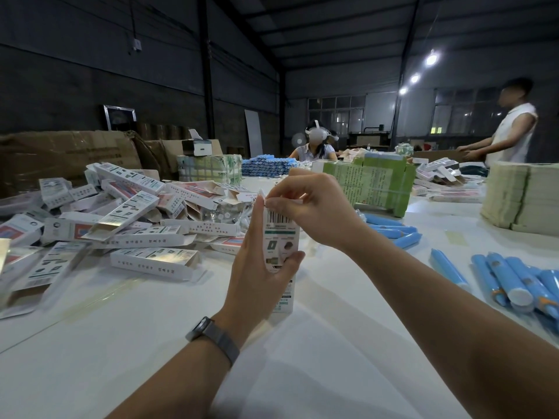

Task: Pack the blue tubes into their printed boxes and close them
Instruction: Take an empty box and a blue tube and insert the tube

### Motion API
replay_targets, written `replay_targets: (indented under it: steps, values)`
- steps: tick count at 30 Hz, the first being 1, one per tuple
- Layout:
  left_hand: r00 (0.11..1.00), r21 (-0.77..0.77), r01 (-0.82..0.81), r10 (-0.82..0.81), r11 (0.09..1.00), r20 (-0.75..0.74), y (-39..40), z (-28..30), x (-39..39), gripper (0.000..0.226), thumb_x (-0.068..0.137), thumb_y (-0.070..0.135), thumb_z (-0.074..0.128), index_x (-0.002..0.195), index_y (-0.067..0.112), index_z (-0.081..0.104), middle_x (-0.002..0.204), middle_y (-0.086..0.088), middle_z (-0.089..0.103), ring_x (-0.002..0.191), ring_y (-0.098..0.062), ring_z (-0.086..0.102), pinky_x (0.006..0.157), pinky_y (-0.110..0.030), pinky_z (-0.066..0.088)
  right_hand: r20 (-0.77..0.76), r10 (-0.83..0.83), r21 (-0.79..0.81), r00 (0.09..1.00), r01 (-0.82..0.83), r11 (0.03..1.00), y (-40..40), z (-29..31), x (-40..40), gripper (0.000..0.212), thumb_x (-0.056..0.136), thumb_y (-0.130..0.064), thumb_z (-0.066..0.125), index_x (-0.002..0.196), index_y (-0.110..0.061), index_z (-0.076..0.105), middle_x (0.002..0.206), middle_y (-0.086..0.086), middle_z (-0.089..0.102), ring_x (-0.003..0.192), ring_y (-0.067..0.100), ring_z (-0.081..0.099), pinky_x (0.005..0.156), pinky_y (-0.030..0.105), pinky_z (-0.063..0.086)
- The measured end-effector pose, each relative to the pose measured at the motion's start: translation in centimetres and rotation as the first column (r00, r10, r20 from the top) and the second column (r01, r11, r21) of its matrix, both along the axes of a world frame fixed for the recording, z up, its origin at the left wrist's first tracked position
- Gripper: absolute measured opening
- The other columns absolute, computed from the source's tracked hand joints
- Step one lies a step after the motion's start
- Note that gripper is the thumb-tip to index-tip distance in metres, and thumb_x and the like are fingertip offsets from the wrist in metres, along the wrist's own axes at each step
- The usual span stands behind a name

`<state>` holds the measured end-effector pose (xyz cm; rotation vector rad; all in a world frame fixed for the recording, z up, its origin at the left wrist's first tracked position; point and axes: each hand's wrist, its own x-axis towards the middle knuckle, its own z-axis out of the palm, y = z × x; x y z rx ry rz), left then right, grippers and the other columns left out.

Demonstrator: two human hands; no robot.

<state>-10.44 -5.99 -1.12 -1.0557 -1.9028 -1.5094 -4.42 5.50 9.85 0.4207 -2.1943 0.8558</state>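
Observation:
A printed white box [279,237] stands upright at the middle of the white table [121,343], its barcode side toward me. My left hand [260,267] grips its body from the left, thumb across the lower front. My right hand [314,204] pinches the flap at the box's top end. Whether a tube is inside cannot be seen. Loose blue tubes [511,282] lie at the right, and more blue tubes [393,229] lie behind my right forearm.
A heap of printed boxes [115,219], several with open ends, covers the left of the table. Green bundled stacks [375,179] and a pale paper stack [520,195] stand at the back right. One person sits across the table; another stands at far right.

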Motion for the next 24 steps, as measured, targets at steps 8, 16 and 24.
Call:
replay_targets:
  steps: [8,16,24]
  values:
    - [0.997,0.032,-0.053,0.055,0.998,-0.054,-0.1,-0.3,-0.3,0.107,0.087,0.026,0.075,0.139,0.071,-0.006,0.130,0.011,0.060,0.106,0.000,0.064,0.086,-0.025,0.054,-0.010,0.044,0.005,0.999,-0.044,0.999,0.0,-0.5,-0.4,0.008,0.089,-0.014,0.071,0.086,-0.017,0.077,0.077,-0.007,0.055,0.077,0.009,0.057,0.067,0.021,0.048]
    - [0.998,0.058,-0.051,0.054,0.997,-0.041,-0.2,-0.2,0.0,0.106,0.085,0.027,0.077,0.133,0.077,-0.004,0.127,0.011,0.060,0.109,-0.010,0.065,0.091,-0.040,0.057,-0.087,0.026,0.089,0.996,-0.018,0.996,0.2,-1.1,-0.5,0.008,0.087,-0.013,0.070,0.093,-0.018,0.069,0.082,-0.017,0.061,0.081,0.002,0.061,0.068,0.015,0.049]
    - [0.999,0.096,-0.016,0.021,0.995,-0.047,-0.5,-0.2,-0.4,0.101,0.079,0.026,0.083,0.131,0.074,0.011,0.107,0.041,0.060,0.095,0.003,0.067,0.077,-0.028,0.057,-0.051,0.078,0.097,0.996,-0.073,0.993,0.4,-1.1,-0.6,0.004,0.085,-0.016,0.074,0.089,-0.017,0.074,0.085,-0.006,0.059,0.082,0.009,0.060,0.075,0.035,0.054]
